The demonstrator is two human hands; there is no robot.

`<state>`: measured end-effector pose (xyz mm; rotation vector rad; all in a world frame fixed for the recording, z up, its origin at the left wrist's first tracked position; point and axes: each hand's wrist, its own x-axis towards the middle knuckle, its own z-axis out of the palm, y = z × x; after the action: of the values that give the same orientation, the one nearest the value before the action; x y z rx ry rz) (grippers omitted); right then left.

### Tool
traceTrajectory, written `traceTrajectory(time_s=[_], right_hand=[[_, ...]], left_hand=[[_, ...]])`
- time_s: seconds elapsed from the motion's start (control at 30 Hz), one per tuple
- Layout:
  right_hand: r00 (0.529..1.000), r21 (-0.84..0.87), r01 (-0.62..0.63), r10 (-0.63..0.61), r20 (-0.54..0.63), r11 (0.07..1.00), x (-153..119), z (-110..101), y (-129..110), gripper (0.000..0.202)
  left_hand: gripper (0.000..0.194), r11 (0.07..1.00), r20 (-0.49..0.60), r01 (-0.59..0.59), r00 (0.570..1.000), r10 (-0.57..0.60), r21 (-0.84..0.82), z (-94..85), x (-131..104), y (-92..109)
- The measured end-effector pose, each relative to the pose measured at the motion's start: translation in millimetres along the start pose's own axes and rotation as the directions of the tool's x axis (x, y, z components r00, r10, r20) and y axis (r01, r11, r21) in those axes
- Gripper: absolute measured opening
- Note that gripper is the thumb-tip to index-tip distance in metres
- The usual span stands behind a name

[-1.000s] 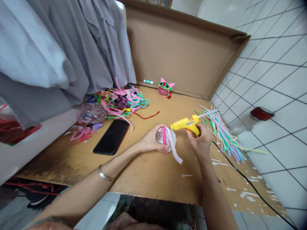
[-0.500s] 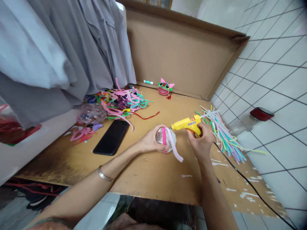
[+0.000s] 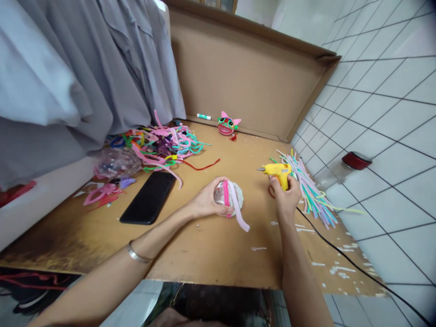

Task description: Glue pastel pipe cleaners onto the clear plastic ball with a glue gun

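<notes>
My left hand is closed round a clear plastic cup-like piece that has a hot pink band round it. A pale lilac fuzzy strip lies along its right side, the lower end hanging free past the rim. In my right hand is a yellow glue gun, its metal nozzle pointing left, apart from the clear piece. A black cord runs from under that hand to the lower right.
A black phone lies left of my left hand, below a tangled heap of fuzzy strips. Straight strips lie at the right, near a red-lidded jar. A pink cat-eared figure and a glue stick are at the back.
The glue gun has moved right, away from the clear piece, and its nozzle no longer touches or hovers at the strip. My left hand keeps its hold. The view has shifted slightly.
</notes>
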<state>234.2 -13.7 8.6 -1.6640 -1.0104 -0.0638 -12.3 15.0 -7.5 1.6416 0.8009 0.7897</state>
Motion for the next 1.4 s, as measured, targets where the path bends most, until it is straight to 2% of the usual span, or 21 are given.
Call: traceTrajectory(time_s=[0.17,0.27,0.53,0.7,0.8,0.83,0.9,0.97,1.07,1.13,1.2,1.3,1.4], right_hand=[[0.989,-0.291,-0.147,0.136,-0.059,0.945,12,1,26,0.058],[0.986,-0.440,-0.161,0.166,-0.028,0.883,13,1,39,0.055],[0.986,-0.715,0.020,0.105,0.130,0.699,10,10,53,0.041],[0.987,-0.775,0.148,-0.037,0.158,0.614,5,8,52,0.045],[0.957,-0.672,0.288,-0.228,0.179,0.683,2,5,40,0.040],[0.931,-0.583,0.363,-0.310,0.193,0.727,0,5,32,0.035],[0.848,-0.333,0.530,-0.488,0.206,0.780,-8,4,15,0.027],[0.755,-0.119,0.652,-0.626,0.195,0.749,-20,5,-6,0.022],[0.621,0.068,0.761,-0.755,0.209,0.645,-40,5,-31,0.028],[0.572,0.133,0.785,-0.791,0.215,0.604,-50,5,-41,0.032],[0.574,0.185,0.775,-0.796,0.195,0.604,-54,4,-45,0.030],[0.635,0.264,0.705,-0.751,0.180,0.658,-54,1,-45,0.021],[0.679,0.351,0.605,-0.693,0.241,0.715,-54,-1,-45,0.020]], left_hand=[[0.079,0.998,-0.010,-0.002,1.000,0.003,0.058,1.4,0,-1],[0.079,0.996,-0.034,-0.003,0.999,0.006,0.090,2.4,0,1],[0.080,0.970,-0.060,0.005,0.998,0.010,0.245,0.0,1,5],[0.083,0.942,-0.096,0.025,0.995,0.007,0.334,-1.6,-2,12],[0.085,0.926,-0.109,0.004,0.993,0.040,0.377,-2.3,-2,13],[0.086,0.920,-0.108,-0.006,0.993,0.052,0.392,-2.6,-2,13],[0.088,0.911,-0.105,-0.022,0.992,0.071,0.413,-3.3,-1,12],[0.089,0.905,-0.104,-0.032,0.991,0.084,0.424,-3.9,0,10],[0.088,0.900,-0.103,-0.049,0.989,0.103,0.433,-3.8,-1,10],[0.086,0.893,-0.095,-0.070,0.988,0.125,0.445,-2.9,-2,11],[0.082,0.877,-0.077,-0.104,0.984,0.158,0.469,-1.5,-4,13],[0.080,0.852,-0.047,-0.147,0.979,0.197,0.502,0.0,-5,13],[0.081,0.845,-0.033,-0.166,0.977,0.212,0.508,-0.6,-4,10]])
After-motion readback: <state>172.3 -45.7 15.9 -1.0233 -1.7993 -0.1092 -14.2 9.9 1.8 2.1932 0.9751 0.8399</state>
